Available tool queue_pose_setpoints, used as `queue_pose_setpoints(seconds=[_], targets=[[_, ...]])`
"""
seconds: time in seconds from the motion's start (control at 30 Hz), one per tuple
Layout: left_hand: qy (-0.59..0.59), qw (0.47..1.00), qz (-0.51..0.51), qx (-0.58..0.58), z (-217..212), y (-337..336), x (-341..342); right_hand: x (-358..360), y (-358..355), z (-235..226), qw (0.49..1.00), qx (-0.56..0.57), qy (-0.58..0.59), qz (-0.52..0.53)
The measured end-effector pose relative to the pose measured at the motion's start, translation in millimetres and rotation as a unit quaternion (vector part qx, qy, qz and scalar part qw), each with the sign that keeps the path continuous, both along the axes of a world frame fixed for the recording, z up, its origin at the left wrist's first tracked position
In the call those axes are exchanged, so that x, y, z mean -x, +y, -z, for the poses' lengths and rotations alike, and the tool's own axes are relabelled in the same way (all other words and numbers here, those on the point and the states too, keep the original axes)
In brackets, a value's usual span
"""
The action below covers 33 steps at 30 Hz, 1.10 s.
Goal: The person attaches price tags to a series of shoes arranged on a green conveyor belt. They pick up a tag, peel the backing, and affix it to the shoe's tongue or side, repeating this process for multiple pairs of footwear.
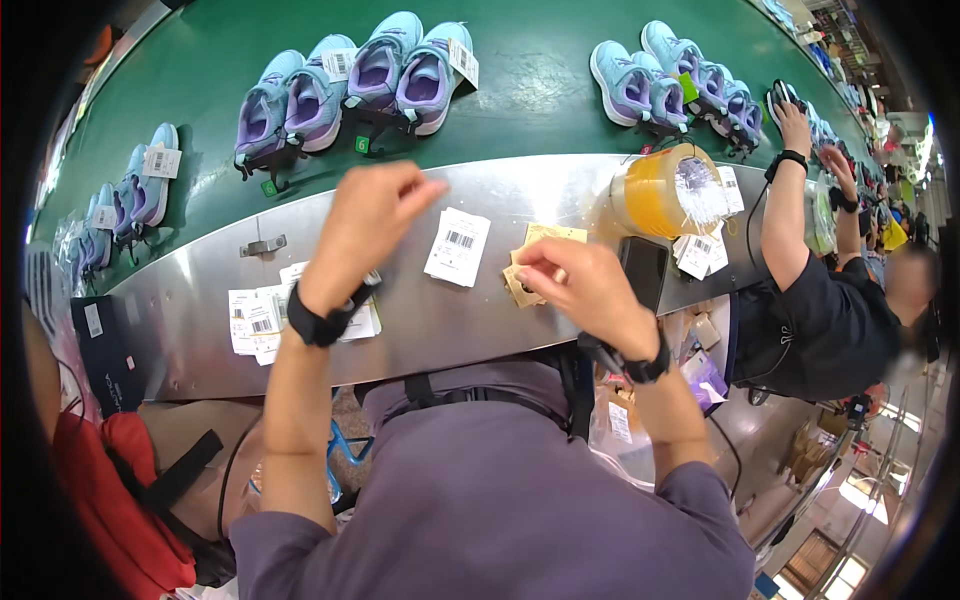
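My left hand [372,222] is raised over the metal ledge, just short of the shoes, its fingers curled and pressed together. Whatever it may pinch is hidden. Beside it lies a stack of white barcode tags [458,247]. Over a small pile of tan paper pieces [524,290], my right hand [583,283] has thumb and fingers drawn into a pinch; anything between them is too small to make out. Beyond my left hand stand light blue and purple shoes [372,75] in pairs, white barcode tags [463,62] on some and small green tags [362,145] at their near ends.
A big roll of yellow tape [650,195] and a dark phone [643,268] sit right of my right hand. More tags [262,322] lie by my left forearm. Further pairs [640,80] rest on the green belt [535,85]. A co-worker's arms [787,215] reach in at right.
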<state>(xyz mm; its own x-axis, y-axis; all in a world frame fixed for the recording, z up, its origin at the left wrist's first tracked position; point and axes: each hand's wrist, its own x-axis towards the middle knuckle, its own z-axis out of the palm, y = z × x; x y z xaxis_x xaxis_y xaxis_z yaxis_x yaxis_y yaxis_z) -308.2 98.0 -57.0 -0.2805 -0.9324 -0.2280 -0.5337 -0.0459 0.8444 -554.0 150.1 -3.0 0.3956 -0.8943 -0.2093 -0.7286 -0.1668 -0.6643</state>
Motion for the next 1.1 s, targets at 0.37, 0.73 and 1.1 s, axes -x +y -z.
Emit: queue_pose_setpoints(seconds=[0.37, 0.73, 1.1], targets=[[-0.059, 0.997, -0.046, -0.011, 30.1, 31.5, 43.2, 38.9, 49.3, 47.9, 0.981, 0.034, 0.049, 0.182], [0.231, 0.957, -0.127, -0.117, 22.2, 37.1, 41.0, 59.6, 52.1, 31.7, 0.892, -0.138, -0.271, 0.334], [0.327, 0.933, -0.048, -0.144, -20.7, 70.2, 105.5, 63.8, 47.6, -2.5, 0.935, -0.028, -0.288, 0.207]])
